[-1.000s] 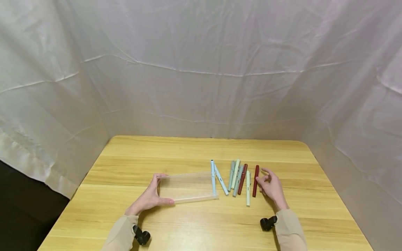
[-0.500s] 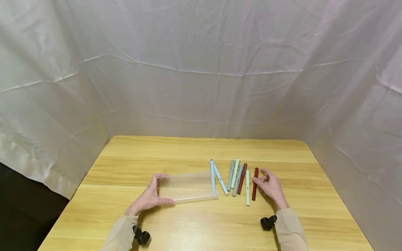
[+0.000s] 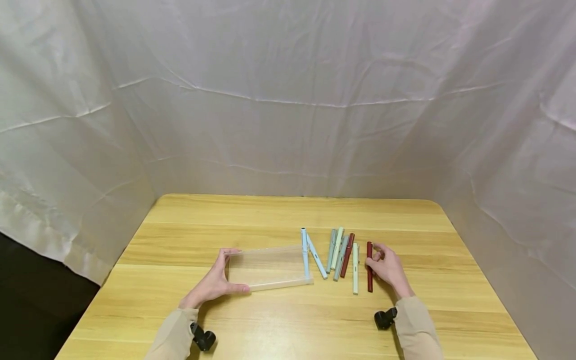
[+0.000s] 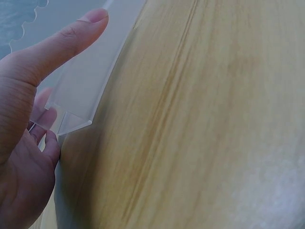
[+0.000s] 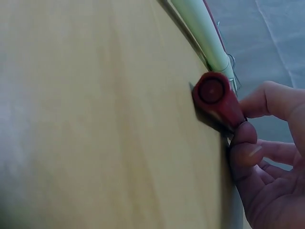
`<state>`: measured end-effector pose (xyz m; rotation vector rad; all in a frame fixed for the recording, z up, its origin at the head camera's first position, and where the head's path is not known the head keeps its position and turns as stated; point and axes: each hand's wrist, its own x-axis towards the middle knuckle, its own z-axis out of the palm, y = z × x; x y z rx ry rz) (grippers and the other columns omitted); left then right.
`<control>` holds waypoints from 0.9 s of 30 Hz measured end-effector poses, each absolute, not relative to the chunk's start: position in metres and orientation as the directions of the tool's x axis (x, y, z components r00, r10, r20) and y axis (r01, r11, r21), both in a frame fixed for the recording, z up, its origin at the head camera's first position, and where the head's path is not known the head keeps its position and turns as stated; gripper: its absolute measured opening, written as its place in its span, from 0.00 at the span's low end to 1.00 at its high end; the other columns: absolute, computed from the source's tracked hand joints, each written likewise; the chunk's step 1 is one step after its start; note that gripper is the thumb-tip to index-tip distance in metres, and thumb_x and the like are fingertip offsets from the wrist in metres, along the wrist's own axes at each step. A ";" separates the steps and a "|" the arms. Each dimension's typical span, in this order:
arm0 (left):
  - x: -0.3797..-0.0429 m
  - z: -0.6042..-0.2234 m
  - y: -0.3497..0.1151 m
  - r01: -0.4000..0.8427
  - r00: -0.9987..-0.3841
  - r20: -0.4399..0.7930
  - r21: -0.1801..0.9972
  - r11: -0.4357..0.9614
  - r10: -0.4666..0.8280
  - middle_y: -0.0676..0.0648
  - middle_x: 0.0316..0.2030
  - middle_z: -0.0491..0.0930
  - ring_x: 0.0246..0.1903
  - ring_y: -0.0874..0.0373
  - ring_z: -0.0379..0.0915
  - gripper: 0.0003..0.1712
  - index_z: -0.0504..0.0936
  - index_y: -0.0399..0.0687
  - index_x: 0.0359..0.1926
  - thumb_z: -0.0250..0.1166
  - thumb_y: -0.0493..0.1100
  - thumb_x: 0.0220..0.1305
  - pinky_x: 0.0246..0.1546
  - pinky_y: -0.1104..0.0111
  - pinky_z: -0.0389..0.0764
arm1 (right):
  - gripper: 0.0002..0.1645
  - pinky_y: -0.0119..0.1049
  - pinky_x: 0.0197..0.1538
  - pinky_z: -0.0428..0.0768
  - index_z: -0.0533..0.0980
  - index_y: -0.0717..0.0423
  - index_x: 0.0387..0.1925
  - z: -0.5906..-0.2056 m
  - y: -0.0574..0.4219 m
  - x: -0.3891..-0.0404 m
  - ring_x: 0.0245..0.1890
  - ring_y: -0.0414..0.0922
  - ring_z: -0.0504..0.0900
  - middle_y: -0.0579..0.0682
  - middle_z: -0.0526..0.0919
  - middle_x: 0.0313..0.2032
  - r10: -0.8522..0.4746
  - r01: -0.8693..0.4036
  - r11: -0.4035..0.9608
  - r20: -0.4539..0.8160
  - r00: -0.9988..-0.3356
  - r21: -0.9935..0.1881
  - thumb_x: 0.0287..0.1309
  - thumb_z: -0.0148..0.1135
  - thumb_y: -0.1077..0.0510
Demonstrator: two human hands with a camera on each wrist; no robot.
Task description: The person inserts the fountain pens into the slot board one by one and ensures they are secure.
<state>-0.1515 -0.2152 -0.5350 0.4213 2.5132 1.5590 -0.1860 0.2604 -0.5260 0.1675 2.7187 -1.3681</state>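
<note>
My left hand [image 3: 219,277] holds the left end of a clear plastic pen tray [image 3: 270,267], thumb along the front side and fingers at the back. In the left wrist view the tray [image 4: 88,81] shows a scalloped edge at upper left. A light blue pen [image 3: 305,255] lies across its right end. My right hand [image 3: 388,266] pinches a dark red pen [image 3: 370,280] between thumb and fingers, at the right of the other pens. In the right wrist view this red pen [image 5: 212,90] points its round end at the camera; whether it touches the table is unclear.
Several pens lie between the hands: a second light blue one [image 3: 317,260], grey-green ones [image 3: 340,260], pale green ones [image 3: 355,272] and another dark red one [image 3: 347,256]. The wooden table [image 3: 288,320] is bordered by white curtains [image 3: 288,125] at back and sides.
My right hand has taken a pinch on the dark red pen. That pen has shifted slightly toward me and turned a little, standing straighter in the head view. My left hand and the tray have not moved.
</note>
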 end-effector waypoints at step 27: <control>-0.152 -0.537 -0.214 0.168 -0.949 0.023 0.882 0.440 0.316 0.34 0.71 0.59 0.76 0.32 0.45 0.58 0.56 0.42 0.67 0.84 0.48 0.42 0.77 0.35 0.45 | 0.38 0.27 0.27 0.74 0.54 0.60 0.73 -0.530 0.269 -0.176 0.25 0.32 0.75 0.52 0.87 0.40 0.013 0.131 0.294 -0.133 -0.991 -0.947 0.68 0.60 0.63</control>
